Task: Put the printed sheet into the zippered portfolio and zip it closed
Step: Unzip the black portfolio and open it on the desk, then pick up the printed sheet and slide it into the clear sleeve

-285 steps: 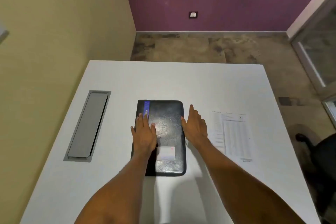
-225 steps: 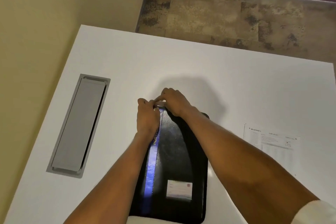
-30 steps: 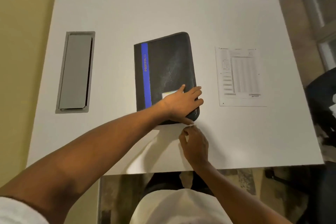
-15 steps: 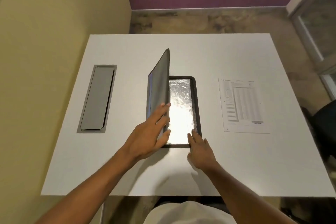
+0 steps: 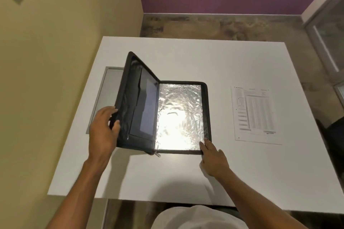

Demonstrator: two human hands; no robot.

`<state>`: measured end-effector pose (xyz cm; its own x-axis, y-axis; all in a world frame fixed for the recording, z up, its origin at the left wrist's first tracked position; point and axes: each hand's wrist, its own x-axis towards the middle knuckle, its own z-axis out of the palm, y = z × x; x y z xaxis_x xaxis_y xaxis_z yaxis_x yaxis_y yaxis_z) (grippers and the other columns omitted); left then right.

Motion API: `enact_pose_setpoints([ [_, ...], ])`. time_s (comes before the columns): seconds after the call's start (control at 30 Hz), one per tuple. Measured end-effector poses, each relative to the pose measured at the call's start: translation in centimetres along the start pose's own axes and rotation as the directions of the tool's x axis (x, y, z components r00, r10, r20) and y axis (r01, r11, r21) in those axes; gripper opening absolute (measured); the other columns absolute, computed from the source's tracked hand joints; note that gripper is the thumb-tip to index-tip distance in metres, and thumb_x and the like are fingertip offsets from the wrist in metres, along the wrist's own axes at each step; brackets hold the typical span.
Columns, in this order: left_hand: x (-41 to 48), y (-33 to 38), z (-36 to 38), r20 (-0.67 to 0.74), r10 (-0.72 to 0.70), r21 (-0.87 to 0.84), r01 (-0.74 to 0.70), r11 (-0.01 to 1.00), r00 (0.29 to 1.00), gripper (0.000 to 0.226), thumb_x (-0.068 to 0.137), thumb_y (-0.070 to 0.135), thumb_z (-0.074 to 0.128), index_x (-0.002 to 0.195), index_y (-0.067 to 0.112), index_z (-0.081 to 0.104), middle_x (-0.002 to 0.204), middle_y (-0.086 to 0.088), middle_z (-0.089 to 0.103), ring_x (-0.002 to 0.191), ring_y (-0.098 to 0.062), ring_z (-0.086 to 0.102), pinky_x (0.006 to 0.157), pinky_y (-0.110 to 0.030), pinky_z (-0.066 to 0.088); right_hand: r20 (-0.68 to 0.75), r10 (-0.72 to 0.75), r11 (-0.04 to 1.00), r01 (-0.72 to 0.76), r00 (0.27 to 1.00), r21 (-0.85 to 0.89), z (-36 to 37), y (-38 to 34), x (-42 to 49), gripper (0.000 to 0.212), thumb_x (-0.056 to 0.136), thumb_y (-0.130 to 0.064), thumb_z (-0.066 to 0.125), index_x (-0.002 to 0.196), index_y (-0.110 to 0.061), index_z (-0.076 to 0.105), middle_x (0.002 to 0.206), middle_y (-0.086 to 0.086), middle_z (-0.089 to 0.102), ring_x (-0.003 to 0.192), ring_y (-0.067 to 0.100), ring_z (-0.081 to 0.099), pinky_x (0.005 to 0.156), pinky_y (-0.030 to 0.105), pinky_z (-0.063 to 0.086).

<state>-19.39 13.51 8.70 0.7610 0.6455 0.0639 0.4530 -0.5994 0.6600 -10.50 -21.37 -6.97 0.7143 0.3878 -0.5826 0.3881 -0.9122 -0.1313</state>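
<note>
The black zippered portfolio (image 5: 206, 109) lies unzipped on the white table (image 5: 186, 57), its right half flat with a shiny clear sleeve (image 5: 179, 115) facing up. My left hand (image 5: 103, 132) grips the outer edge of the front cover (image 5: 134, 102), which is swung out to the left and tilted up. My right hand (image 5: 214, 158) rests on the table, fingertips pressing the portfolio's near right corner. The zipper pull (image 5: 158, 154) hangs at the spine's near end. The printed sheet (image 5: 255, 113) lies flat on the table, to the right of the portfolio and apart from it.
A grey cable hatch (image 5: 106, 98) is set into the table at the left, partly behind the lifted cover. A yellow wall runs along the left side. A dark chair (image 5: 335, 135) stands at the table's right edge.
My left hand has swung the cover further open to the left, from almost upright to leaning outward. My right hand stays at the near right corner.
</note>
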Motion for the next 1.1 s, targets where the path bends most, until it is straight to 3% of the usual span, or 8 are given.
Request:
enact_pose_setpoints([
  [0.17,1.9,-3.6,0.0,-0.013,-0.125,0.094,0.126,0.988,0.992,0.045,0.09,-0.004,0.075,0.133,0.002,0.064,0.135,-0.015,0.06,0.115,-0.037,0.066,0.106,-0.047,0.054,-0.015,-0.018,1.0,0.019,1.0,0.023,-0.1,0.0,0.0,0.077,0.099,-0.022,0.05,0.165,-0.022,0.011,0.174,-0.002,0.003,0.159,0.016,0.014,0.112,0.038,0.041],
  [0.27,2.7,-6.2,0.7,0.009,-0.176,0.263,0.167,0.95,0.984,0.051,0.087,0.001,0.079,0.135,-0.001,0.063,0.135,-0.021,0.063,0.12,-0.043,0.061,0.108,-0.054,0.049,-0.002,-0.012,0.999,0.012,1.0,0.044,0.1,-0.1,0.1,0.078,0.098,-0.02,0.05,0.165,-0.022,0.01,0.174,-0.002,0.001,0.16,0.017,0.012,0.111,0.038,0.041],
  [0.37,3.3,-8.4,1.7,0.049,-0.236,0.41,0.196,0.891,0.971,0.051,0.084,0.009,0.082,0.132,0.001,0.065,0.132,-0.02,0.067,0.116,-0.048,0.06,0.101,-0.063,0.047,0.01,-0.003,0.998,0.003,1.0,0.064,0.2,-0.1,0.3,0.079,0.098,-0.018,0.049,0.165,-0.022,0.008,0.174,-0.001,0.0,0.161,0.019,0.01,0.112,0.039,0.041],
  [0.47,3.3,-10.3,3.1,0.088,-0.283,0.487,0.207,0.849,0.955,0.051,0.082,0.019,0.083,0.127,0.002,0.064,0.134,-0.018,0.063,0.115,-0.05,0.053,0.093,-0.06,0.043,0.019,-0.003,0.998,0.002,1.0,0.061,0.5,-0.2,0.5,0.081,0.099,-0.017,0.05,0.166,-0.021,0.005,0.174,-0.001,-0.001,0.161,0.02,0.008,0.112,0.04,0.041],
  [0.57,3.1,-12.2,4.8,0.133,-0.359,0.554,0.231,0.8,0.924,0.078,0.079,0.04,0.087,0.139,0.002,0.055,0.15,-0.017,0.05,0.126,-0.051,0.045,0.095,-0.064,0.04,0.027,0.004,0.998,-0.006,1.0,0.065,0.7,-0.2,0.6,0.08,0.098,-0.016,0.05,0.166,-0.02,0.007,0.174,0.001,0.002,0.16,0.021,0.01,0.112,0.042,0.041],
  [0.67,2.7,-13.5,6.3,0.184,-0.413,0.549,0.255,0.796,0.892,0.099,0.077,0.049,0.087,0.151,-0.001,0.043,0.161,-0.02,0.036,0.138,-0.05,0.037,0.102,-0.067,0.039,0.027,0.028,0.996,-0.03,0.999,0.085,0.7,-0.3,0.8,0.079,0.096,-0.014,0.049,0.165,-0.021,0.011,0.173,0.001,0.007,0.159,0.022,0.016,0.109,0.04,0.042],
  [0.83,2.2,-14.6,8.2,0.244,-0.474,0.506,0.306,0.806,0.846,0.086,0.086,0.043,0.081,0.15,0.0,0.044,0.159,-0.022,0.039,0.14,-0.048,0.043,0.107,-0.062,0.045,0.042,0.036,0.995,-0.039,0.998,0.088,0.7,-0.4,1.0,0.08,0.096,-0.019,0.051,0.165,-0.021,0.011,0.173,0.001,0.007,0.159,0.021,0.014,0.111,0.042,0.041],
  [1.1,2.0,-15.0,9.1,0.26,-0.492,0.489,0.326,0.809,0.831,0.076,0.095,0.037,0.072,0.153,0.0,0.041,0.162,-0.023,0.036,0.147,-0.045,0.038,0.119,-0.059,0.035,0.049,0.022,0.995,-0.027,0.999,0.099,0.2,-0.4,1.0,0.078,0.097,-0.017,0.05,0.165,-0.021,0.013,0.174,0.002,0.003,0.16,0.022,0.014,0.112,0.041,0.041],
])
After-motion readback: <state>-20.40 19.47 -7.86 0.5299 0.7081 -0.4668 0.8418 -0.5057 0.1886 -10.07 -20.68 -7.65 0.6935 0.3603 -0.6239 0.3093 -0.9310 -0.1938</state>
